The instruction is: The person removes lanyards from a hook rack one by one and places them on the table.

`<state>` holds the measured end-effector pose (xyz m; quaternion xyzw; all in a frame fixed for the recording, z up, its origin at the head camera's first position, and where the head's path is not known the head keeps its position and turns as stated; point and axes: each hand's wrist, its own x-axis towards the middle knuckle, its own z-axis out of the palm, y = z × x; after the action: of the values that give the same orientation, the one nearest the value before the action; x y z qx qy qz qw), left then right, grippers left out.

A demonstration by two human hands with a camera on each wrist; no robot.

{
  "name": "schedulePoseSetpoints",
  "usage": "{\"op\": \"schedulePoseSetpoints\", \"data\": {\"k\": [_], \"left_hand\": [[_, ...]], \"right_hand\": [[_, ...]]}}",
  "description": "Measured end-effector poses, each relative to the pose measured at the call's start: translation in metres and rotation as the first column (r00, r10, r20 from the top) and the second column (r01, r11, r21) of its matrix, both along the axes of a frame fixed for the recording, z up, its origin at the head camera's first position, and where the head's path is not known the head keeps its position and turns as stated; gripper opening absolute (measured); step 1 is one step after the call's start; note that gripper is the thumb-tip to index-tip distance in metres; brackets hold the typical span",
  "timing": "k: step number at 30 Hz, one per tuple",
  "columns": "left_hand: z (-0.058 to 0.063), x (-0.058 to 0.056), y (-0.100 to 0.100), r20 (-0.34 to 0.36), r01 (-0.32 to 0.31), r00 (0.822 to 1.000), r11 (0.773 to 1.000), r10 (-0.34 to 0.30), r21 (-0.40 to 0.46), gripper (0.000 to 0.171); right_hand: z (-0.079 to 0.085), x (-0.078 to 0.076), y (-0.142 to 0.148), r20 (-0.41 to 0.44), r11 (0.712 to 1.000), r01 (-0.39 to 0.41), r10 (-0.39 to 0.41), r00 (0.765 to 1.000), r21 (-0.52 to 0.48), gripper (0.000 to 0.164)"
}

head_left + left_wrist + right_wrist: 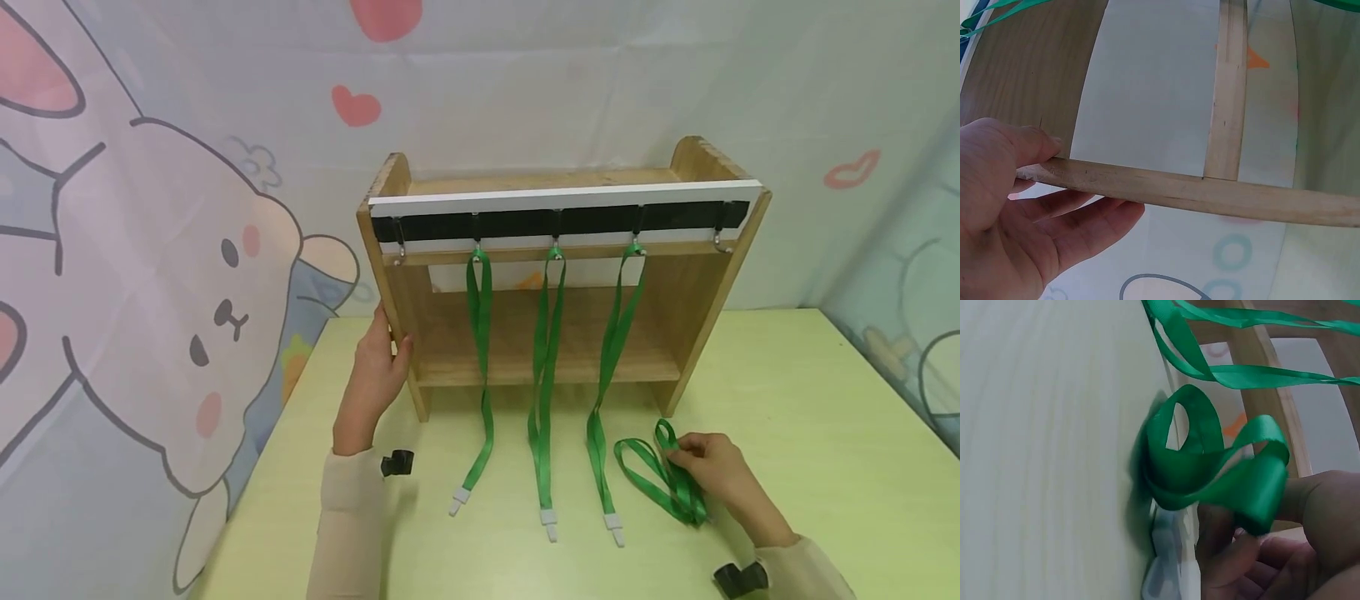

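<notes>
My left hand (pixel 375 367) holds the left side panel of a small wooden shelf (pixel 547 333). In the left wrist view its thumb is on one face of the panel's edge (pixel 1210 195) and its fingers are on the other. A bunched green lanyard (pixel 654 490) is on the table at the right, and my right hand (pixel 716 468) pinches it. The right wrist view shows its ribbon (pixel 1254 487) between thumb and fingers, with a pale clip (pixel 1165 547) below. A left lanyard (pixel 482 333), a middle lanyard (pixel 545 367) and a right lanyard (pixel 607 367) hang from hooks.
Across the shelf's front runs a white and black strip (pixel 525 221) with several hooks. The leftmost hook (pixel 400 246) and rightmost hook (pixel 720 242) bear no lanyard. The shelf stands on a pale yellow-green table (pixel 810 417), with a printed cloth (pixel 525 92) behind it.
</notes>
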<state>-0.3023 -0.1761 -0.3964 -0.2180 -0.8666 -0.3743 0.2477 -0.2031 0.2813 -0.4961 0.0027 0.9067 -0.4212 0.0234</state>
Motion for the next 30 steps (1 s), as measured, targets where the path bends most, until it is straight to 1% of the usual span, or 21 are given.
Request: {"op": "schedulePoseSetpoints", "data": {"k": [8,11,15,21,25,30], "left_hand": [[-0.001,0.0,0.001,0.017,-0.013,1.0,1.0,0.014,-0.006,0.063],[-0.001,0.0,0.001,0.021,-0.009,1.0,1.0,0.009,-0.004,0.064],[-0.001,-0.001,-0.001,0.015,-0.007,1.0,1.0,0.007,0.0,0.064],[0.004,-0.002,-0.002,0.011,-0.01,1.0,1.0,0.01,0.002,0.063],[0.004,-0.001,-0.002,0.002,-0.011,1.0,1.0,0.011,-0.002,0.062],[0.0,-0.001,-0.001,0.003,-0.007,1.0,1.0,0.007,0.002,0.064]], "right_hand": [[0.008,0.004,0.003,-0.087,0.989,0.002,0.011,0.996,0.145,0.025],[0.011,0.004,0.004,-0.092,0.988,0.003,0.012,0.996,0.156,0.029],[0.012,0.003,0.006,-0.08,0.99,-0.004,0.016,0.997,0.142,0.031],[0.017,0.0,0.009,-0.121,0.988,-0.008,0.027,0.992,0.152,0.029],[0.027,0.001,0.008,-0.164,0.987,-0.013,0.039,0.986,0.159,0.028],[0.049,0.004,0.003,-0.23,0.987,-0.001,0.038,0.972,0.159,0.026]]}}
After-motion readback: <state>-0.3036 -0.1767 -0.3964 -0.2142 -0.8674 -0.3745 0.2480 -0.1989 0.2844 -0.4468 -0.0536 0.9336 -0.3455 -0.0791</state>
